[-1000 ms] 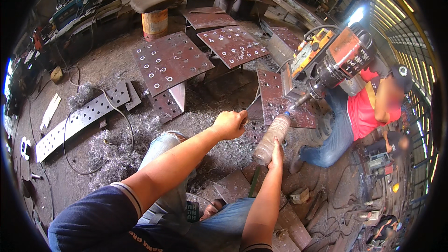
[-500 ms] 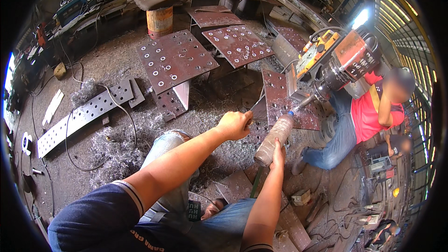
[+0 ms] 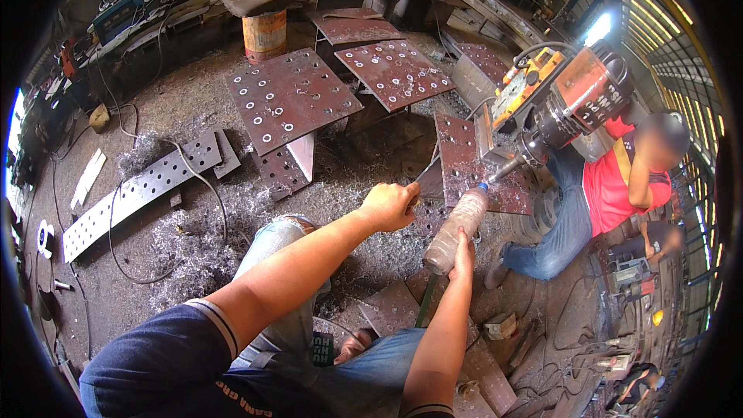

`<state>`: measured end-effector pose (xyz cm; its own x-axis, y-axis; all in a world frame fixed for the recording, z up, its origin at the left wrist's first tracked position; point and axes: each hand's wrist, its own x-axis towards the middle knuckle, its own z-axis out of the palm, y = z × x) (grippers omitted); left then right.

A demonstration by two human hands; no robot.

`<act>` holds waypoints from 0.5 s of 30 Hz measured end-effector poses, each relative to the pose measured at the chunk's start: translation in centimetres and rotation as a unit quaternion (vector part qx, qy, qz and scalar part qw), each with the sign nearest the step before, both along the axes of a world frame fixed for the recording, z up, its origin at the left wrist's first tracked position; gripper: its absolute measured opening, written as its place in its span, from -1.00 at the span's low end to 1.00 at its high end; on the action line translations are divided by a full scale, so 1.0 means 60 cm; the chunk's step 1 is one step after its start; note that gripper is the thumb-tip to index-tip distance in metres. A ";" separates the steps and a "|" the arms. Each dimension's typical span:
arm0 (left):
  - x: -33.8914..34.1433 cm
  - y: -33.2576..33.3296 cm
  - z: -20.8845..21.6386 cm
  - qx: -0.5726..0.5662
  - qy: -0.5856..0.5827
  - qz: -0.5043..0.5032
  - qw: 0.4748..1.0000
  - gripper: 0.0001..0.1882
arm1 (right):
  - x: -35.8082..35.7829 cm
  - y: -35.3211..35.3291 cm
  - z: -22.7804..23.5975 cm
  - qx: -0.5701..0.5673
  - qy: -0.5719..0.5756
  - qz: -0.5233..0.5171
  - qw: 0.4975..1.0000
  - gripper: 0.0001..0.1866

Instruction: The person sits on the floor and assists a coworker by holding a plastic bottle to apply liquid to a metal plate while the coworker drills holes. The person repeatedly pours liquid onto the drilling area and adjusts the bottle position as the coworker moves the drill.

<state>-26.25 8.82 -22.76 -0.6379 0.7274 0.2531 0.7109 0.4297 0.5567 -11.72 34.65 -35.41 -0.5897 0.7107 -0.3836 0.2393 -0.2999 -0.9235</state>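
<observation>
My right hand [image 3: 463, 257] is wrapped round a cloudy plastic bottle [image 3: 457, 231], tilted with its blue cap up and away from me. The cap is close to the cutter end of a magnetic drill [image 3: 546, 128], which stands over a drilled reddish-brown steel plate [image 3: 457, 147]. To the left of the bottle, my left hand [image 3: 391, 207] is a closed fist. From it a thin rod [image 3: 428, 170] seems to reach toward the plate; most of its grip is hidden by the fingers.
A person in a pink shirt [image 3: 611, 193] sits beside the drill. More drilled plates [image 3: 298, 97] stand ahead. Metal shavings [image 3: 197, 251] and a cable [image 3: 209, 186] cover the floor near a long perforated bar [image 3: 143, 193]. A padded stool [image 3: 263, 0] is farther back.
Both hands stay almost where they were, the right still round the bottle. The drill's body has shifted very slightly in the picture.
</observation>
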 end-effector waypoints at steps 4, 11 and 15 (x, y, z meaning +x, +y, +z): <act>-0.001 -0.002 -0.003 -0.004 -0.003 0.004 1.000 -0.73 | -0.001 -0.011 0.014 -0.041 0.031 0.006 0.999 -0.24; 0.000 -0.001 -0.001 0.002 -0.005 -0.005 1.000 -0.73 | 0.006 -0.008 0.038 -0.152 0.071 0.035 0.985 -0.23; 0.001 -0.002 0.002 0.000 -0.007 -0.005 1.000 -0.72 | 0.006 -0.013 0.051 -0.171 0.077 0.024 0.982 -0.23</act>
